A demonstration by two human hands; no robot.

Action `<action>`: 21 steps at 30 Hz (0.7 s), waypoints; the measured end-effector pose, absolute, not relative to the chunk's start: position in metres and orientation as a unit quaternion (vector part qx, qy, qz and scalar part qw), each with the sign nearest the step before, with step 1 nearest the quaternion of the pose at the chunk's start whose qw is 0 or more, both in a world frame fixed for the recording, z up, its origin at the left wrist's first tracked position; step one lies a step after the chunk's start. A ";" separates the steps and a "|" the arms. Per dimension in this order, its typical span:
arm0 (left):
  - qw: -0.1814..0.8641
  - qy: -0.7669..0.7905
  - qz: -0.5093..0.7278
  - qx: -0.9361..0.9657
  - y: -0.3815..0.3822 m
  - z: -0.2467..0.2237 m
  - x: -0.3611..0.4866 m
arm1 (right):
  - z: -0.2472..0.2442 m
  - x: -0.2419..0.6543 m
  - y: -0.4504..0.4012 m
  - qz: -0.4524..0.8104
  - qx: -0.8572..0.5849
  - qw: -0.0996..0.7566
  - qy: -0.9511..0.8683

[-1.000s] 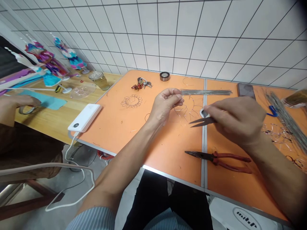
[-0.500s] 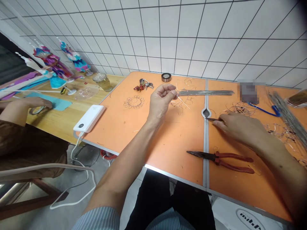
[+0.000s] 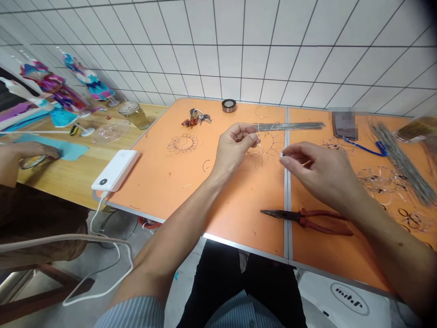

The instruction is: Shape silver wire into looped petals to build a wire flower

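My left hand is closed in a pinch on thin wire, raised over the orange table. Looped wire shows just beyond those fingertips; whether it is joined to the held piece I cannot tell. My right hand is over the table's grey seam, thumb and forefinger pressed together, and what they hold is too small to make out. Red-handled long-nose pliers lie below it, partly behind my wrist. A flower-shaped wire ring rests left of my left hand. Behind both hands lies a bundle of straight wires.
A tape roll and keys are at the back. Wire rings and a thicker wire bundle lie right. A white power bank sits at the left edge. Another person's hand holds tape farther left.
My right hand has come up and left, nearer my left hand; the thin dark piece at its fingers no longer shows. My left hand keeps its pinch. The view has shifted slightly.
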State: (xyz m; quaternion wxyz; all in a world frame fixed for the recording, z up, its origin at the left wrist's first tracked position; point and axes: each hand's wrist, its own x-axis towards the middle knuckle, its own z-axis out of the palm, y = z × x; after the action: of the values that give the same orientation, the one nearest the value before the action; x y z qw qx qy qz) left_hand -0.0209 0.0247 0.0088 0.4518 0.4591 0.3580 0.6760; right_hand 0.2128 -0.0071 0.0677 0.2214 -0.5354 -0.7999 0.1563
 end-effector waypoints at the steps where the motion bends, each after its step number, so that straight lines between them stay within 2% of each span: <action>1: 0.457 0.356 0.672 0.461 0.024 0.007 -0.018 | 0.068 0.205 -0.010 0.173 -0.531 0.243 -0.793; 4: 0.473 0.350 0.661 0.465 0.021 0.005 -0.010 | 0.065 0.191 -0.013 0.196 -0.527 0.268 -0.782; 11: 0.517 0.386 0.623 0.441 0.016 0.008 -0.006 | 0.062 0.191 -0.004 0.219 -0.516 0.267 -0.784; 21: 0.572 0.393 0.600 0.397 0.015 0.009 -0.003 | 0.064 0.186 -0.007 0.224 -0.518 0.237 -0.790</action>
State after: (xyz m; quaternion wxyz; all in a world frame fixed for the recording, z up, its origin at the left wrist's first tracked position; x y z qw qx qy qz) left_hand -0.0033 0.0147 0.0087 0.5718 0.3972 0.3933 0.6005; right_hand 0.1864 -0.0073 0.0640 0.2370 -0.5184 -0.7904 0.2244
